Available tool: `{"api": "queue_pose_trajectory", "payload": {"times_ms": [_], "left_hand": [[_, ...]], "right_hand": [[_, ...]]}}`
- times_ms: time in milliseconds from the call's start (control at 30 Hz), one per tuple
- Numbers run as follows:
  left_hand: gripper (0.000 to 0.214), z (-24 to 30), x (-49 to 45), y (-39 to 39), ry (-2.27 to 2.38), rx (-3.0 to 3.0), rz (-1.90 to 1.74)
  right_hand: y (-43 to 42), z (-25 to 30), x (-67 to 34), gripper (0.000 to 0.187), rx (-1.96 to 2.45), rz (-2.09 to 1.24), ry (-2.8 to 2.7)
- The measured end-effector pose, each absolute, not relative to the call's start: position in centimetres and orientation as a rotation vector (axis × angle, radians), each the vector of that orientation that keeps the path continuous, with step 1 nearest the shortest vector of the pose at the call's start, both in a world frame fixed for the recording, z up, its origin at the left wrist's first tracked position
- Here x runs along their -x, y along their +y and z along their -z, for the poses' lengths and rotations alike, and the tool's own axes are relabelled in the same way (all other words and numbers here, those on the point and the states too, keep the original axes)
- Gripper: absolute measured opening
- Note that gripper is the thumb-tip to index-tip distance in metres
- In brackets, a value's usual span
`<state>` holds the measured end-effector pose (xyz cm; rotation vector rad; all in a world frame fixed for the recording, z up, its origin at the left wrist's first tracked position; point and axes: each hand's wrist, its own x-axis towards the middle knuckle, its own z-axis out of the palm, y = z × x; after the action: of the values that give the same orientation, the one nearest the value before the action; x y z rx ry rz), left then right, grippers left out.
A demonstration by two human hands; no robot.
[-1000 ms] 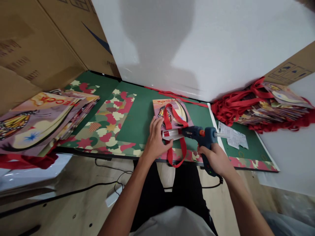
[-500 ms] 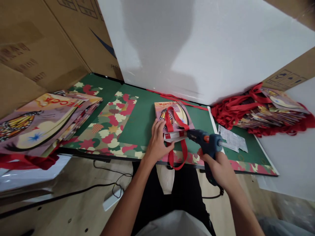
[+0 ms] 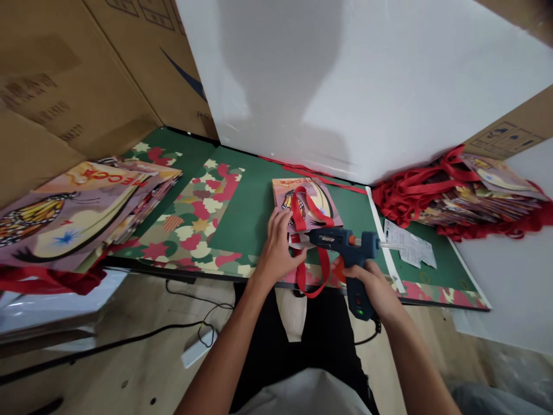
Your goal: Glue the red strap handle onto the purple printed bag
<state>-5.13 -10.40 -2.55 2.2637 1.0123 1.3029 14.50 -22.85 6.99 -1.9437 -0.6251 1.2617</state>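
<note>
The right hand (image 3: pixel 375 283) is closed around the grip of a blue plastic glue gun (image 3: pixel 348 244), with a finger on its orange trigger. The barrel of the gun lies level and points to the left, and a clear glue stick comes out of its back end on the right. The nozzle meets the near edge of a small flat paper bag (image 3: pixel 307 203), which lies on the green table mat (image 3: pixel 248 207) in the middle of the scene. The bag is glossy and rectangular, with a butterfly print, and a red ribbon handle (image 3: pixel 311 253) makes a loop that hangs over the near edge of the table.

The left hand (image 3: pixel 276 249) rests flat on the left side of the bag, fingers a little apart, thumb beside the nozzle; it presses and grips nothing.

At the far left is a thick pile of printed bags (image 3: pixel 73 213). At the right is another pile with tangled red ribbons (image 3: pixel 415 187), and near it a white paper slip (image 3: pixel 408 248). Brown cardboard boxes (image 3: pixel 78 69) and a smooth white board (image 3: pixel 354 80) stand at the far side.
</note>
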Motion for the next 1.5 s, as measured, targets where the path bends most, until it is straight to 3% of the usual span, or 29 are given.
{"api": "queue_pose_trajectory", "payload": {"times_ms": [200,600,900,1500], "left_hand": [[0.097,2.6,5.2,-10.1,0.987,-2.279,-1.319],[0.101,2.5,4.9,-9.4,1.015,-2.333,-1.339],[0.101,2.6,4.8,-9.0,1.02,-2.365,-1.345],[0.101,2.6,4.6,-9.2,1.018,-2.35,-1.34]], "right_hand": [[-21.0,-6.4,-13.9,0.031,1.743,-1.415,-0.721],[-20.4,-6.4,-14.7,0.024,1.789,-1.388,-0.641],[-19.1,-5.5,-14.5,0.022,1.643,-1.549,-0.733],[-19.9,-6.9,-15.8,0.019,1.966,-1.295,-0.958]]}}
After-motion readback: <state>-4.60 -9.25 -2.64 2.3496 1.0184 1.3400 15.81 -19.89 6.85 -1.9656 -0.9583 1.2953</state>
